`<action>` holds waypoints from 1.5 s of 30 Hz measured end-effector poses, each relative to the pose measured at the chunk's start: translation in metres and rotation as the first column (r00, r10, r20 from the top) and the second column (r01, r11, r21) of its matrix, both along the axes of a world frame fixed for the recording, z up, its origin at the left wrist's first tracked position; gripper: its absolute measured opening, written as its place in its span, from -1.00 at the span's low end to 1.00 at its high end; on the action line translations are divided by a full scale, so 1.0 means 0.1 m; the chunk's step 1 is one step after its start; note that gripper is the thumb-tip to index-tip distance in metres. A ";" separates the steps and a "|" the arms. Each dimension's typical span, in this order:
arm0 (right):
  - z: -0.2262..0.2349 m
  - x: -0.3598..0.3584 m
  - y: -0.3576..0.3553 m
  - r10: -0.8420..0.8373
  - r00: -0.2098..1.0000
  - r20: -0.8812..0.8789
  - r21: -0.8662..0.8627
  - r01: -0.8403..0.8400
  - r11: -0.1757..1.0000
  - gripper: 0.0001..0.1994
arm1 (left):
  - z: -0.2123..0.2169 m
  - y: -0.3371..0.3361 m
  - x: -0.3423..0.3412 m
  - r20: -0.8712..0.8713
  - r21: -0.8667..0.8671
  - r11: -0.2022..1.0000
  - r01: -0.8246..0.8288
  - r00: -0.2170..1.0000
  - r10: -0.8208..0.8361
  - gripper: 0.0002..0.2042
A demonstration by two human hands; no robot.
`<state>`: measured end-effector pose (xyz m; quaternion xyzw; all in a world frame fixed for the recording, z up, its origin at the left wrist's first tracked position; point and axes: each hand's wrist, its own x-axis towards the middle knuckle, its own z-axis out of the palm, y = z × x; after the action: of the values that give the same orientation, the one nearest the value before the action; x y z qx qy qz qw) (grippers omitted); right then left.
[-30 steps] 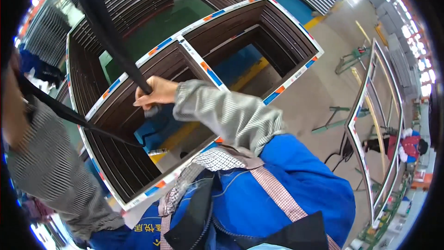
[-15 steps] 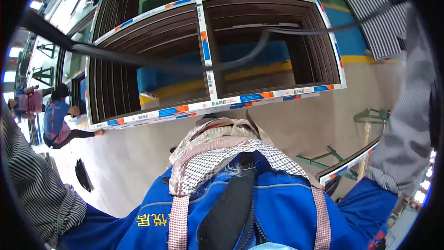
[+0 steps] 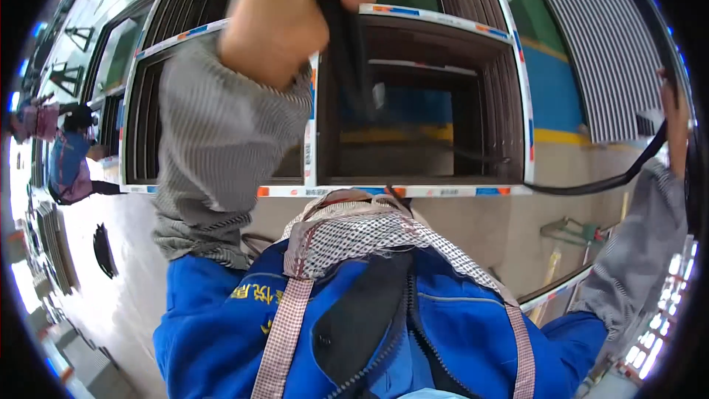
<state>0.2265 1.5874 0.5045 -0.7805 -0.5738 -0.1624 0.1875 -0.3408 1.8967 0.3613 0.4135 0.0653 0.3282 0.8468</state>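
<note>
Your left hand (image 3: 295, 11) is raised over the stack of frames (image 3: 436, 191), above the crossbar between its near and far openings. It looks closed on a black strap (image 3: 347, 44), though motion blurs the fingers. The strap drops from your grip toward the stack's near edge, its long axis running almost straight at you with a slight lean to your right. It hangs over the right-hand near opening, just right of the middle bar (image 3: 310, 151), and ends around a small bright spot that is too blurred to make out.

Your right hand (image 3: 676, 129) is out past the stack's right edge, well apart from the left. A black length (image 3: 591, 190) runs from the stack's near right corner out and up to that hand. You have it at the palm, but I cannot tell whether the fingers are wrapped around it, nor whether it is the same piece as the one on the left. The left hand is clearly the nearer to the hanging part; the right is nearer to the near right corner.

Half a second ago both your hands are out of sight at the sides and a slack black line sags across both near openings. Now your left forearm crosses the stack's left side, covering much of the left near opening, and that sagging line is gone.
</note>
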 end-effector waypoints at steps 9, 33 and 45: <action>-2.26 -0.90 1.52 0.248 0.939 -0.238 -0.265 -0.309 0.913 -0.82 | -1.67 0.16 0.71 -0.553 -0.422 0.791 -0.443 0.817 0.163 -0.68; -5.47 -1.04 3.48 0.011 0.991 -0.134 -0.633 -0.094 0.768 -0.65 | -4.36 1.72 1.16 -0.671 -0.462 0.444 -0.767 0.630 0.391 -0.65; -5.66 -0.83 3.90 -0.057 0.990 -0.127 -0.600 -0.031 0.800 -0.50 | -4.40 1.97 2.10 -0.713 -0.453 0.305 -0.838 0.546 0.440 -0.87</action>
<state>0.1431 1.9773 -0.0618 -0.8129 -0.5759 0.0810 -0.0308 -0.1305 2.0940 -0.0790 0.0140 0.5599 0.4783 0.6765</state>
